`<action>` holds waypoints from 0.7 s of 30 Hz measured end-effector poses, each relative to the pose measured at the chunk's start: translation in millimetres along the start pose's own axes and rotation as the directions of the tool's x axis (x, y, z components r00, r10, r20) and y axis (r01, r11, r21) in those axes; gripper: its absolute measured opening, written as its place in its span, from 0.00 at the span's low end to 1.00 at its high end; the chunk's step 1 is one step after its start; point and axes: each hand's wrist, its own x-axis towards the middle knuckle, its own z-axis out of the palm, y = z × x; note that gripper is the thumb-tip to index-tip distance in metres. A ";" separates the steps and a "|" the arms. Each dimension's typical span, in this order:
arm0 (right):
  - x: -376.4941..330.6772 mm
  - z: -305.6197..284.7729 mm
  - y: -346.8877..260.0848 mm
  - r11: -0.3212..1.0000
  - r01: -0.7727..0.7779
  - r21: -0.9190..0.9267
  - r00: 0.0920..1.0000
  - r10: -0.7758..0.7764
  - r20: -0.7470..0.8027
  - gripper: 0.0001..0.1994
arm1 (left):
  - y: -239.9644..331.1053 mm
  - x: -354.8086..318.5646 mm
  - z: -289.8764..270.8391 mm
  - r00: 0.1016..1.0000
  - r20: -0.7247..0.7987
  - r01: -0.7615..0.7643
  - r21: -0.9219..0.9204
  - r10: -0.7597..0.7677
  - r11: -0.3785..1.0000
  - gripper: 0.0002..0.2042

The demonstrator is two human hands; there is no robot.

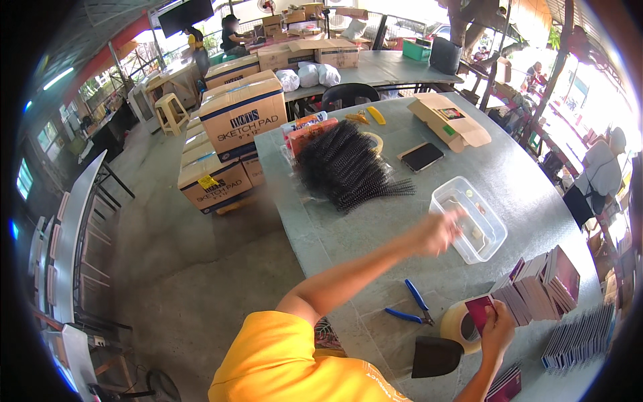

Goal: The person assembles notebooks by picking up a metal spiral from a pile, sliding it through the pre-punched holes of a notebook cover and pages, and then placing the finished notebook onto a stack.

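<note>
My left hand [439, 231] reaches out at centre right of the frame, blurred, over the near rim of the clear plastic tub [469, 218]; I cannot tell how far its fingers are open or whether they grip anything. My right hand [497, 328], at lower right, pinches a small maroon booklet [478, 311] against the tape roll [459, 325]. It looks like I am fetching a small part from the tub; next needs a careful pick. The booklet is flat, dark red, beside stacked ones [539, 281] on the surface [375, 228].
</note>
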 end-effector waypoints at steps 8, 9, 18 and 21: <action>0.0 9.5 1.7 0.996 0.047 -0.071 0.999 -0.049 -0.024 0.08 | -29.1 -43.0 109.2 0.792 0.608 -0.109 0.244 -0.064 0.964 0.44; -1.3 9.9 2.7 0.997 0.051 -0.054 0.998 -0.053 -0.029 0.08 | -32.8 -38.0 108.2 0.812 0.580 -0.133 0.298 -0.069 0.945 0.45; 2.8 6.1 -8.0 0.996 0.073 0.057 0.997 -0.072 -0.026 0.07 | -1.0 -42.4 100.8 0.801 0.582 -0.246 0.533 -0.141 0.809 0.44; 4.7 16.4 -1.9 0.992 0.128 -0.005 0.988 -0.128 -0.083 0.06 | -4.6 -45.9 106.3 0.830 0.551 -0.227 0.482 -0.092 0.846 0.41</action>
